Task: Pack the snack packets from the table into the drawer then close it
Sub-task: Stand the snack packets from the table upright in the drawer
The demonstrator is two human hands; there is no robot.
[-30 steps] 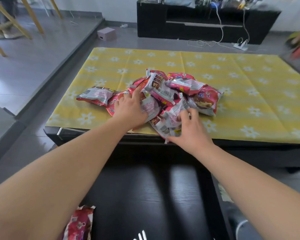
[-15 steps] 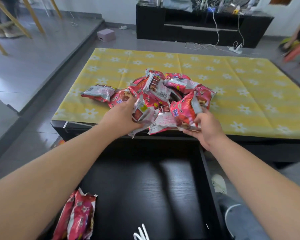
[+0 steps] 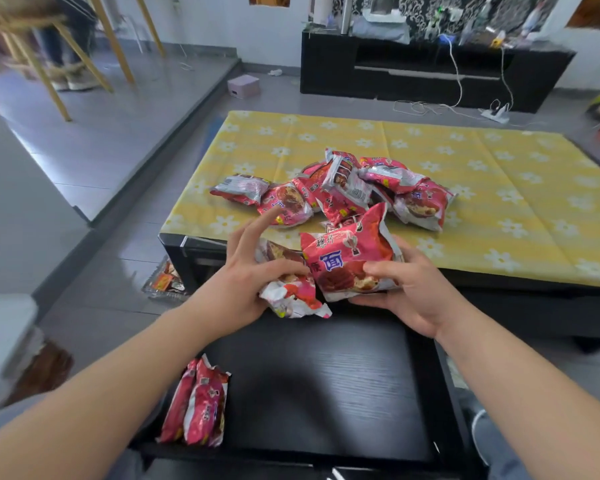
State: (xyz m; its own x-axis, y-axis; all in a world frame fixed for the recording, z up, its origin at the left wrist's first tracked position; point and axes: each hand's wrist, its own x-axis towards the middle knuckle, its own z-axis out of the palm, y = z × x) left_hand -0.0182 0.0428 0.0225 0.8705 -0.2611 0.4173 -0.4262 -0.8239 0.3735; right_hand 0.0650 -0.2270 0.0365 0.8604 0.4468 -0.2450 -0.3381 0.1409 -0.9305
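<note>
A pile of several red and pink snack packets [image 3: 347, 188] lies on the table's yellow flowered cloth [image 3: 499, 188]. Below the table's front edge, the black drawer [image 3: 326, 386] stands pulled open, with two packets [image 3: 198, 403] on edge at its left side. My left hand [image 3: 243, 285] grips a crumpled packet [image 3: 291, 296] above the drawer's far end. My right hand [image 3: 413, 292] holds a larger red packet [image 3: 347, 261] beside it, and the two packets touch.
A clear wrapper with red contents [image 3: 165, 282] lies on the grey floor left of the table leg. A black TV cabinet [image 3: 430, 74] with cables stands at the back. A small pink box [image 3: 243, 85] sits on the floor. Wooden chair legs [image 3: 66, 60] are far left.
Both hands have lifted packets off the pile and drawn them back from the table edge to above the open drawer. The view has tilted down a little.
</note>
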